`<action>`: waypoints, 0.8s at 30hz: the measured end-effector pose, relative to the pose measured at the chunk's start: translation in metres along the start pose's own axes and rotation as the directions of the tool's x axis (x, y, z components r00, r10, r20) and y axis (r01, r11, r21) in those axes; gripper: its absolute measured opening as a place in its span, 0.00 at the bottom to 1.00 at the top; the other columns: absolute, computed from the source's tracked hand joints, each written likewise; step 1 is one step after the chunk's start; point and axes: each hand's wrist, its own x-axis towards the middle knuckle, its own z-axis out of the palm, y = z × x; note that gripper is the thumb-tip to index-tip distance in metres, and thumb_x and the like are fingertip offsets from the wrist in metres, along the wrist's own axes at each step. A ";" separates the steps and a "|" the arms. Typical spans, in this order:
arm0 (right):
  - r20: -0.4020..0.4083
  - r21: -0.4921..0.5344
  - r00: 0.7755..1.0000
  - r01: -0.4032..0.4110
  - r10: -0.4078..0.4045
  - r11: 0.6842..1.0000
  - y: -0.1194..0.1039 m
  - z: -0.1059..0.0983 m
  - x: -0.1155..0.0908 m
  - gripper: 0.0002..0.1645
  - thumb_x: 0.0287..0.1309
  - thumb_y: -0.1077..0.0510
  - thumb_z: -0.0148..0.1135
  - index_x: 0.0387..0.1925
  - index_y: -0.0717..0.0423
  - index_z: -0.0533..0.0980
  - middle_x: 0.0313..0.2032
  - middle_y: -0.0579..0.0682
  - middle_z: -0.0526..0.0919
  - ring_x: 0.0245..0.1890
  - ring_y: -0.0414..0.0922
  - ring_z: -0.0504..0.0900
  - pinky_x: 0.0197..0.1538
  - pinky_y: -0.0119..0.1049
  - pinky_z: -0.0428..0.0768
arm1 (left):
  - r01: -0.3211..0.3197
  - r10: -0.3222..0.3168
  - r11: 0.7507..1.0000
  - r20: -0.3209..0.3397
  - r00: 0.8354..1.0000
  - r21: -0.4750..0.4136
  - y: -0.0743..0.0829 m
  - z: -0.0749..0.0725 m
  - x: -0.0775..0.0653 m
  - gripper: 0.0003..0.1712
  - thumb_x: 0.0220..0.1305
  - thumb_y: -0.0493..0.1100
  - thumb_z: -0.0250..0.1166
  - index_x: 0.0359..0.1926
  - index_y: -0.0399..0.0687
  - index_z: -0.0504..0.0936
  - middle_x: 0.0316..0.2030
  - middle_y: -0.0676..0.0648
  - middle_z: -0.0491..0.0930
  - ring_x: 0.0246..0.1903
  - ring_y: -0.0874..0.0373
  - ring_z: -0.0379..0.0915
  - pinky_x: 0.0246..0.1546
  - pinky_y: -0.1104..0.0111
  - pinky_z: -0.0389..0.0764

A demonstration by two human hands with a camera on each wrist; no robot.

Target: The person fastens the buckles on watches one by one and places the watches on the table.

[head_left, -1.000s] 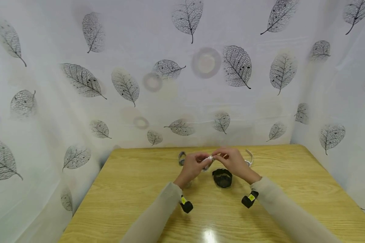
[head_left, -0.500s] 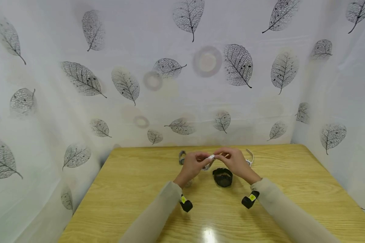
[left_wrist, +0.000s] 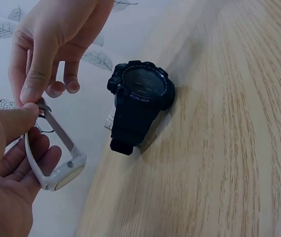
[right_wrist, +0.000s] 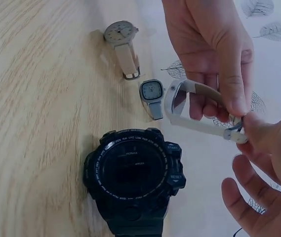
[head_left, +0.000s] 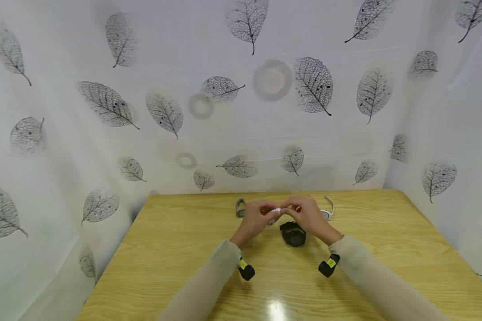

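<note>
A white wristwatch (left_wrist: 66,173) is held up between both hands, its strap bent into a loop and its case hanging on the strap's far side from the buckle. My left hand (head_left: 252,223) pinches one strap part near the buckle with thumb and index finger. Thumb and finger of my right hand (head_left: 310,219) grip the strap's tip right beside it, at the buckle (right_wrist: 234,123). In the left wrist view the fingertips of both hands meet there. Just below the hands on the table stands a black sports watch (head_left: 294,235), dial facing up.
On the wooden table (head_left: 164,258), a small square-faced watch (right_wrist: 151,90) stands at the back left. A beige round-dial watch (right_wrist: 120,33) lies closer, mostly behind the left wrist in the head view. Another white watch (head_left: 327,214) is beyond the right hand. A leaf-print curtain (head_left: 176,58) surrounds the table.
Both hands stay together at the white watch's strap. My right hand has shifted slightly left and down, showing more of the white watch behind it. The watches on the table have not moved.
</note>
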 end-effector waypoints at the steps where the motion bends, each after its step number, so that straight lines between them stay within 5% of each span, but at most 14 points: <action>1: 0.000 0.011 1.000 -0.017 0.017 1.000 0.001 0.000 -0.001 0.06 0.66 0.56 0.69 0.43 0.46 0.88 0.42 0.44 0.89 0.34 0.41 0.84 0.35 0.35 0.84 | 0.006 -0.006 1.000 -0.001 1.000 -0.004 -0.001 0.000 0.000 0.09 0.67 0.43 0.72 0.44 0.43 0.91 0.38 0.48 0.89 0.35 0.61 0.85 0.37 0.71 0.86; 8: 0.009 0.124 0.995 -0.095 0.095 0.988 0.010 -0.001 -0.007 0.11 0.71 0.53 0.65 0.51 0.47 0.86 0.45 0.49 0.89 0.36 0.54 0.87 0.36 0.35 0.85 | 0.078 -0.078 0.996 0.006 0.997 -0.031 -0.001 -0.002 0.001 0.10 0.67 0.45 0.72 0.45 0.46 0.90 0.37 0.50 0.89 0.34 0.63 0.84 0.35 0.69 0.86; 15: 0.006 0.082 0.999 -0.037 0.037 0.996 0.007 -0.003 -0.006 0.10 0.70 0.53 0.65 0.49 0.45 0.87 0.47 0.46 0.88 0.40 0.42 0.87 0.40 0.37 0.86 | 0.065 -0.065 0.997 0.008 0.998 -0.029 -0.001 -0.002 0.001 0.09 0.67 0.46 0.72 0.44 0.48 0.91 0.38 0.51 0.89 0.36 0.62 0.85 0.40 0.69 0.86; 24: -0.054 0.050 0.998 0.018 -0.015 0.999 0.007 0.006 -0.007 0.08 0.69 0.57 0.67 0.46 0.46 0.87 0.43 0.44 0.88 0.37 0.41 0.86 0.37 0.37 0.86 | 0.038 -0.038 0.999 0.019 0.999 -0.017 0.000 -0.002 0.000 0.10 0.68 0.46 0.72 0.45 0.46 0.90 0.39 0.49 0.89 0.37 0.62 0.85 0.41 0.70 0.86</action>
